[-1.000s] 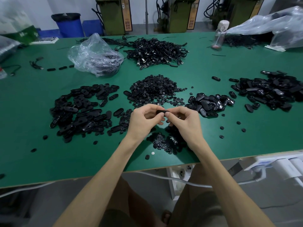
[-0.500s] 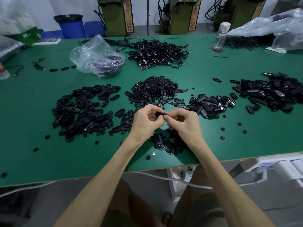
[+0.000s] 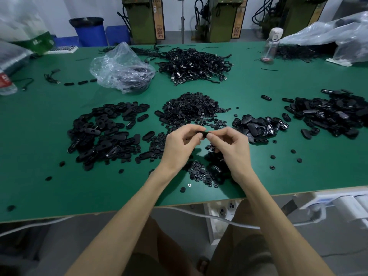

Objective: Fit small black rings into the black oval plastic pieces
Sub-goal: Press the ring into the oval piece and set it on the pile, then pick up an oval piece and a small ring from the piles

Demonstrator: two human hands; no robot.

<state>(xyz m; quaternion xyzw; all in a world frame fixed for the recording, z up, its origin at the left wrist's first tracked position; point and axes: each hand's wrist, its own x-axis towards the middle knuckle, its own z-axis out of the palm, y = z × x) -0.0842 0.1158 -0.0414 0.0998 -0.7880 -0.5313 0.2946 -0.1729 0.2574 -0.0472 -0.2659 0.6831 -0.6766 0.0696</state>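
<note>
The left hand (image 3: 180, 145) and right hand (image 3: 229, 146) both pinch 1 oval piece (image 3: 203, 134) between their fingertips, above rings (image 3: 201, 174) beneath the wrists, barely shifted in 1 second, so the fit looks unfinished.

Green table (image 3: 49, 182), black part heaps (image 3: 103, 130)

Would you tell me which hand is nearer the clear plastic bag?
Left. The bag sits beyond and left of the left hand; the right hand is farther right.
</note>
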